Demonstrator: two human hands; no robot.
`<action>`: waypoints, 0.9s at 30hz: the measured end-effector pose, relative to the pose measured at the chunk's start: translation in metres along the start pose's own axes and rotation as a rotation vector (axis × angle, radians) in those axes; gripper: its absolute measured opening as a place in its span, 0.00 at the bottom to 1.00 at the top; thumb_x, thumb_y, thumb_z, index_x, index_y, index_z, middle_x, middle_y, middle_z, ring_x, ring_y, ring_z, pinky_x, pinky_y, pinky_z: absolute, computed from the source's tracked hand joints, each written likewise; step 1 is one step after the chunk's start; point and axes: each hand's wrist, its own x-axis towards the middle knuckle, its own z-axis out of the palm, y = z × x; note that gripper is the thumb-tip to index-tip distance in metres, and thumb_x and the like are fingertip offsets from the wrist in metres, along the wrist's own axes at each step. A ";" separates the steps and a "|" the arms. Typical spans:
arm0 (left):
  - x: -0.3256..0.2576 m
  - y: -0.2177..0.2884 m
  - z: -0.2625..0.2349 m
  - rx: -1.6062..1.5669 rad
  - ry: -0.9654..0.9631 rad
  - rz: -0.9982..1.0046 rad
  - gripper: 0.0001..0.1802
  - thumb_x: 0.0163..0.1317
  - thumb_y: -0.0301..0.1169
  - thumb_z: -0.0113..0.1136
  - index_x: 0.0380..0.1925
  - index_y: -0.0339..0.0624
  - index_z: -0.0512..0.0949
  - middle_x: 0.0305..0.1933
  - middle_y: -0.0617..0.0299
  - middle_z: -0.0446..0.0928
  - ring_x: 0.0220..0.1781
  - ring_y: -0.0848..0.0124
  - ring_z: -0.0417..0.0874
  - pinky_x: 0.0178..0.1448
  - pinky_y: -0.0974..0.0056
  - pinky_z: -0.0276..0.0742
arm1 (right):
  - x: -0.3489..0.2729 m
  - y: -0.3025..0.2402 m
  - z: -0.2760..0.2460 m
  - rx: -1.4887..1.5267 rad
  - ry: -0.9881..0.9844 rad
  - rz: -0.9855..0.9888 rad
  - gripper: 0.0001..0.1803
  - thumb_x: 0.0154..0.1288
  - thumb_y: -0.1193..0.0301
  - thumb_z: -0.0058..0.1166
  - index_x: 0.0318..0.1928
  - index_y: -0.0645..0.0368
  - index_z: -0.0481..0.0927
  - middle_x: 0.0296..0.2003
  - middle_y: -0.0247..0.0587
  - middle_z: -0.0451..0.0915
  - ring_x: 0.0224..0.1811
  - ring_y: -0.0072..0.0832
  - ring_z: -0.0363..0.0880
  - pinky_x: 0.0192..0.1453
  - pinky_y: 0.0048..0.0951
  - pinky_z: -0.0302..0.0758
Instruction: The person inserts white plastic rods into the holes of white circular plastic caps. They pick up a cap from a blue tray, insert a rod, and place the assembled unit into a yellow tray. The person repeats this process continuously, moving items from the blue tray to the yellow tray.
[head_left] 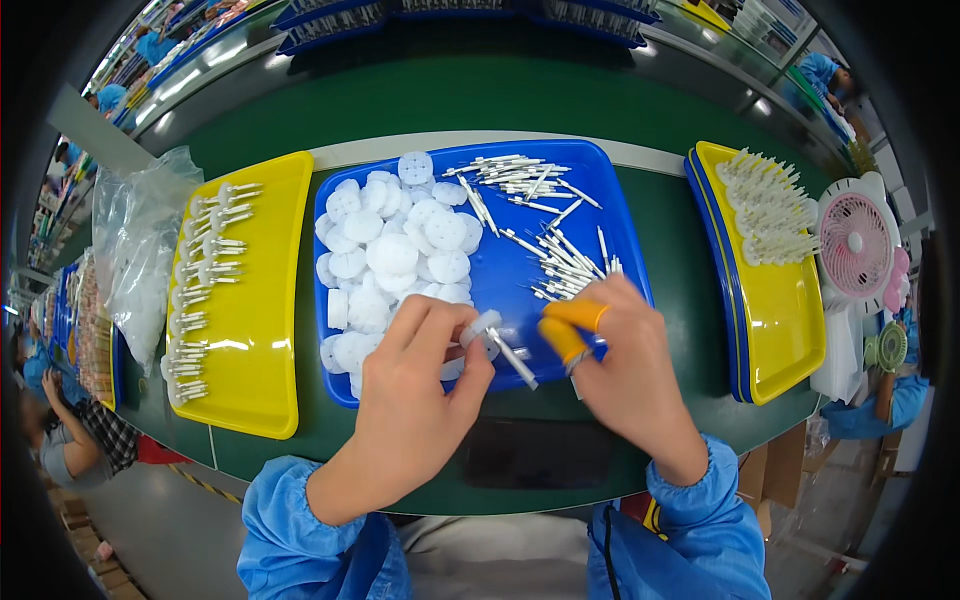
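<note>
Blue sleeves: elasticated cuffs of a work smock enter from the lower edge, forearms resting at the near rim of the green bench point(620, 130).
Dark pad: a black mat point(540, 452) lies on the bench right under the hands, apparently as a working surface.
Left hand: left hand point(420, 390) is pinched shut on a white plastic disc point(481, 325), thumb and forefinger gripping its edge so that its centre faces the other hand.
Right hand: right hand point(625, 375) is closed on a thin white pin point(513, 359), which slants up toward the disc and meets it, raised just over the near edge of the blue tray.
Finger cots: orange rubber cots point(570, 328) cover the right thumb and forefinger, likely for grip on the slim pin.
Blue tray: blue tray point(630, 215) sits centred, just beyond the hands, so both stocks are within easy reach.
Disc stock: loose white discs point(395, 255) heaped in its left half, on the side of the hand that takes them.
Pin stock: loose white pins point(560, 255) scattered in its right half.
Left yellow tray: yellow tray point(265, 330) holds joined disc-and-pin pieces point(200, 290) laid in rows, heads to the left.
Plastic bag: clear bag point(140, 250) slumped beside it.
Right yellow tray: stacked yellow trays point(790, 330) carry a pile of cream pronged parts point(765, 210).
Fan: small pink desk fan point(855, 245) at the far right, facing the seat.
</note>
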 end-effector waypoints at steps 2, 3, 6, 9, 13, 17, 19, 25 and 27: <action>0.005 0.004 -0.005 -0.039 -0.003 -0.035 0.08 0.67 0.14 0.67 0.46 0.29 0.83 0.47 0.53 0.82 0.45 0.61 0.93 0.48 0.61 0.94 | 0.002 0.010 0.001 -0.165 0.033 0.013 0.15 0.51 0.86 0.69 0.42 0.71 0.90 0.39 0.49 0.82 0.46 0.48 0.78 0.51 0.45 0.76; 0.005 0.005 -0.007 -0.046 -0.018 -0.043 0.09 0.68 0.15 0.67 0.47 0.29 0.83 0.47 0.52 0.82 0.44 0.60 0.93 0.48 0.61 0.94 | 0.002 0.017 0.005 -0.211 0.029 -0.014 0.15 0.50 0.87 0.68 0.42 0.71 0.90 0.40 0.49 0.82 0.46 0.47 0.78 0.51 0.44 0.77; 0.006 0.004 -0.013 -0.084 -0.053 -0.090 0.10 0.69 0.18 0.69 0.49 0.30 0.83 0.48 0.51 0.82 0.44 0.59 0.93 0.49 0.61 0.93 | 0.003 0.026 0.012 -0.287 0.008 -0.087 0.16 0.47 0.88 0.66 0.41 0.71 0.89 0.41 0.48 0.80 0.48 0.46 0.78 0.53 0.43 0.77; 0.006 0.005 -0.014 -0.140 -0.065 -0.150 0.10 0.71 0.18 0.68 0.50 0.30 0.84 0.48 0.51 0.83 0.45 0.59 0.93 0.48 0.61 0.93 | 0.003 0.023 0.011 -0.306 -0.015 -0.099 0.16 0.47 0.88 0.66 0.40 0.70 0.89 0.41 0.47 0.80 0.47 0.45 0.78 0.52 0.42 0.76; 0.006 0.002 -0.015 -0.138 -0.070 -0.144 0.10 0.71 0.18 0.68 0.51 0.30 0.84 0.47 0.51 0.83 0.45 0.59 0.94 0.49 0.61 0.93 | 0.002 0.019 0.009 -0.225 -0.003 -0.103 0.15 0.47 0.88 0.66 0.39 0.70 0.89 0.41 0.47 0.80 0.48 0.45 0.77 0.53 0.42 0.76; 0.007 0.004 -0.012 -0.143 -0.072 -0.150 0.09 0.71 0.18 0.68 0.50 0.31 0.84 0.47 0.52 0.84 0.44 0.59 0.94 0.48 0.61 0.93 | 0.004 0.020 0.017 -0.239 -0.025 -0.102 0.14 0.47 0.88 0.66 0.38 0.69 0.89 0.41 0.46 0.79 0.49 0.44 0.77 0.54 0.41 0.75; 0.007 0.004 -0.012 -0.146 -0.069 -0.162 0.09 0.70 0.18 0.69 0.49 0.31 0.84 0.47 0.52 0.84 0.44 0.59 0.94 0.47 0.61 0.92 | 0.004 0.021 0.020 -0.246 -0.043 -0.098 0.14 0.48 0.88 0.66 0.39 0.68 0.89 0.41 0.46 0.80 0.50 0.44 0.77 0.54 0.41 0.76; 0.006 0.000 -0.013 -0.152 -0.071 -0.180 0.09 0.70 0.18 0.68 0.49 0.31 0.84 0.46 0.56 0.84 0.44 0.66 0.93 0.45 0.65 0.91 | 0.001 -0.002 -0.001 -0.017 -0.099 -0.081 0.19 0.50 0.87 0.67 0.46 0.66 0.88 0.44 0.48 0.82 0.50 0.47 0.79 0.52 0.43 0.77; 0.006 0.000 -0.013 -0.151 -0.080 -0.161 0.09 0.71 0.17 0.67 0.49 0.31 0.84 0.46 0.58 0.84 0.45 0.70 0.93 0.45 0.67 0.90 | -0.005 -0.012 -0.007 0.195 -0.147 -0.006 0.21 0.51 0.87 0.67 0.49 0.66 0.88 0.45 0.49 0.83 0.48 0.48 0.80 0.50 0.44 0.78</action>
